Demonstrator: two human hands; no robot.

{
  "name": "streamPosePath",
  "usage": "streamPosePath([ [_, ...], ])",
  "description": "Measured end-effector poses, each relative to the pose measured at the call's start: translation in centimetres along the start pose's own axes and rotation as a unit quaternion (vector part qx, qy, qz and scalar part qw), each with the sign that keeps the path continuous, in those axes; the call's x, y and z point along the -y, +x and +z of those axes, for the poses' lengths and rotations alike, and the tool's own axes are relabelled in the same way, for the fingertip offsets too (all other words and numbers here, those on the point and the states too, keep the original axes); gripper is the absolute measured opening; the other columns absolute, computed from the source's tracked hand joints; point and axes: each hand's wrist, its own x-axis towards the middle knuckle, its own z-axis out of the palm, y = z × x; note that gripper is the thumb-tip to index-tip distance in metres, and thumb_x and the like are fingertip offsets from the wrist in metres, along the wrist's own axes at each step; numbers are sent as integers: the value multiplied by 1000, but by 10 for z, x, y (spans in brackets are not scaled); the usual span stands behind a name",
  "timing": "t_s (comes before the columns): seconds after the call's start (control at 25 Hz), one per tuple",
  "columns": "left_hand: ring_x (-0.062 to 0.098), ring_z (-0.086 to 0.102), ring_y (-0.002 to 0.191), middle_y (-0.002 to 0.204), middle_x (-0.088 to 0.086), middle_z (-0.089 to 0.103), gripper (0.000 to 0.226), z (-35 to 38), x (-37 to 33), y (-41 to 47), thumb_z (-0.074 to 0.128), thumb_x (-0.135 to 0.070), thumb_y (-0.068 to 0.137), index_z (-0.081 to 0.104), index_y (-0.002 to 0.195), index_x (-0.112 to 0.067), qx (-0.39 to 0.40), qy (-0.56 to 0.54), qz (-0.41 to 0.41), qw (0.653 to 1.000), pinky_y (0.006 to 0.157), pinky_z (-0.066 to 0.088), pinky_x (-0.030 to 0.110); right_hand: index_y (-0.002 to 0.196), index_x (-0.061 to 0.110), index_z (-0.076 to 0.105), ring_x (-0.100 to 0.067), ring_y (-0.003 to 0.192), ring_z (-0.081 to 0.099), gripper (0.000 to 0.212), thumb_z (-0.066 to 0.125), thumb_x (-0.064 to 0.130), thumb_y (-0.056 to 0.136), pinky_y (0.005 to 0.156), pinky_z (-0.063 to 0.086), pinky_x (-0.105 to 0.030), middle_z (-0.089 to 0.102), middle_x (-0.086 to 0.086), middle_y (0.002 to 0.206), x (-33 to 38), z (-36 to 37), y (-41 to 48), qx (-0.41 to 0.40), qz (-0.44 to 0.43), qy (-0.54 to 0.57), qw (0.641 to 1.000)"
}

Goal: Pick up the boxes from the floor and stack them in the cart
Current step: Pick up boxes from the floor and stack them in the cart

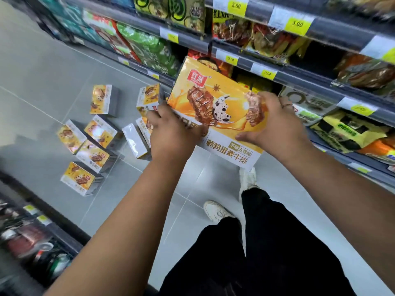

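Gripping one yellow box (pixel 218 107) between left hand (pixel 171 133) and right hand (pixel 271 124), by opposite side edges, thumbs on the printed face. Held tilted, clear of the floor (pixel 53 82), close beside the shelf (pixel 277 75) on the right. Several more boxes (pixel 94 146) scattered on the tiles near the far shelf foot (cart out of view). Likely risks: glossy wrap sliding out of an edge-only hold; clipping the shelf rail on the turn; treading on strays.

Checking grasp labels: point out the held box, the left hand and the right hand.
held box (pixel 215 90): head view, orange front face.
left hand (pixel 173 131): head view, back of the hand.
right hand (pixel 273 122): head view, back of the hand.
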Motion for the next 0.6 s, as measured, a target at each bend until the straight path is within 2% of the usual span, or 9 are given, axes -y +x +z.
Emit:
streamPosePath([
  [0.12,35,51,115,135,12,34,101,-36,-36,-27,83,-50,64,29,140,-10,-26,0,36,999,91,43,40,142,41,28,-30,119,50,106,87,55,55,92,45,-39,34,-6,137,8,-48,-33,-44,2,14,999],
  [0.28,37,54,110,133,13,36,99,-72,-88,-75,84,-51,63,31,137,-10,-60,-13,71,996,86,45,41,142,44,30,-24,115,51,103,88,50,56,83,41,-30,33,-2,133,7,-117,-79,-108,-3,34,994],
  [0.44,39,55,108,131,12,36,104,-93,-138,-119,83,-54,61,31,139,-10,-92,-30,118,988,84,47,44,145,40,25,-28,118,51,107,85,55,58,90,46,-38,31,-4,138,-9,-171,-125,-166,-11,12,986],
  [0.6,37,57,105,132,11,34,105,-111,-186,-182,80,-58,64,28,141,-11,-120,-30,164,979,82,48,42,148,37,18,-32,108,56,110,81,60,61,84,49,-39,29,-5,137,-37,-224,-185,-220,-30,7,975],
])
